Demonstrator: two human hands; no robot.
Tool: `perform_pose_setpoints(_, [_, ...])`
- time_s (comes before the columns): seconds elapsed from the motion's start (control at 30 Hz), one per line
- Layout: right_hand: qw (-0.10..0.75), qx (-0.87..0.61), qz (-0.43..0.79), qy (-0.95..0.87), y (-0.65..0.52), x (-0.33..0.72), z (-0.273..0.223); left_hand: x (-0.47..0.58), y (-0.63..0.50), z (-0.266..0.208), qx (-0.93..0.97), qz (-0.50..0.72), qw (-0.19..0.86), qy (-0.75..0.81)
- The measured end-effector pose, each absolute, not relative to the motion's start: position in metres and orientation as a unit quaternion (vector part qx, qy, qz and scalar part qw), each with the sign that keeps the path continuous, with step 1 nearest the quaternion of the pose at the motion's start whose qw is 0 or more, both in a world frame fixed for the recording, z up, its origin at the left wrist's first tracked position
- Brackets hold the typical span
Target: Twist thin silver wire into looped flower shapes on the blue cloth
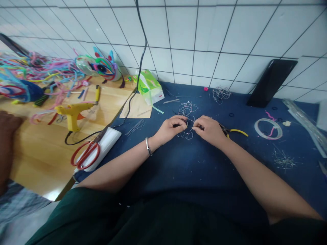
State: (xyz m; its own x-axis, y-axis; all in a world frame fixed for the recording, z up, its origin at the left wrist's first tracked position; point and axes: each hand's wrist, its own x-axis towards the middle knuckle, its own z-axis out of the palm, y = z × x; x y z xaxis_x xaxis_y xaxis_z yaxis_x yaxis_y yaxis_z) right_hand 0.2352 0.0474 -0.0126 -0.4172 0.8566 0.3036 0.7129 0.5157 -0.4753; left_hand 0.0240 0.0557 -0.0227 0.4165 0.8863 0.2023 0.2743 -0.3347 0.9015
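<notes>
Both hands are over the dark blue cloth point(163, 170), on either side of a looped wire piece point(188, 108) made of thin silvery petal-like rings. My left hand point(171, 127), with a silver bangle at the wrist, pinches the wire piece between thumb and fingers. From the other side my right hand point(209, 131) has its thumb and fingertips closed on the wire near the middle. The fingers partly hide the centre of the loops. Just beside my right hand lie pliers with yellow handles point(238, 131), their jaws partly behind it.
Red-handled scissors point(87, 154) rest on a white power strip point(108, 144) at left. Beyond are a yellow glue gun point(73, 114) and another person's arm point(7, 146). A black phone point(272, 83) leans on the tiles. Cut wires point(284, 160) and a tape ring point(268, 129) lie right.
</notes>
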Motion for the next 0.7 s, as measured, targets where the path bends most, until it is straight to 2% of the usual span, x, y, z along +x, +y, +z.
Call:
perform_pose_setpoints(0.2, [0.306,-0.464,0.145,-0.819,0.0451,0.234,-0.01,0.0244,0.055,-0.0198,0.664,0.376,0.522,0.381])
perform_pose_setpoints(0.7, [0.282,-0.408,0.055,-0.867,0.0436,0.2347,-0.019,0.0276,0.0525,-0.0196,0.665,0.362,0.55,0.353])
